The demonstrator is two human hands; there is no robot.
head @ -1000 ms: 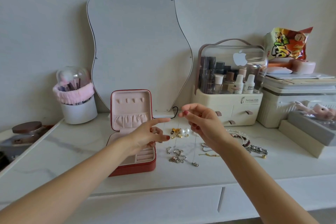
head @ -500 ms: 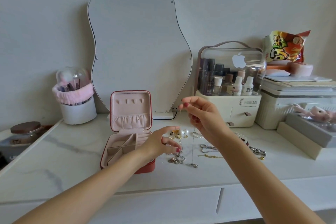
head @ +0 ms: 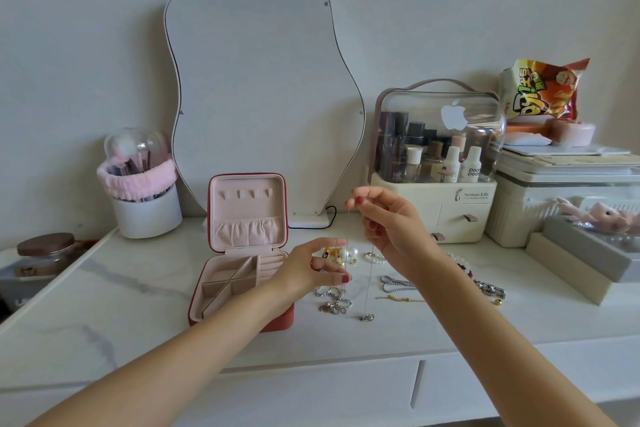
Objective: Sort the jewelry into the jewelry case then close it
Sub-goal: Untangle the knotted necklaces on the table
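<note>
Two hands hold up a thin necklace next to an open red jewelry case.

A big wavy mirror (head: 263,97) leans on the wall behind a white table (head: 104,305). To the right of the mirror is a clear makeup box (head: 436,163) full of bottles. To the left is a white brush cup (head: 147,208) with a pink band. The red jewelry case (head: 242,253) sits on the table with its lid standing up, and the pink slots inside show. The right hand (head: 391,222) is up high and pinches the top of the thin necklace (head: 369,274). The chain hangs straight down, and its small charm is down at the table. The left hand (head: 311,270) is lower, just right of the case, with thumb and finger curled at one strand of the chain. More jewelry (head: 398,284) lies loose on the table to the right of the case.
</note>
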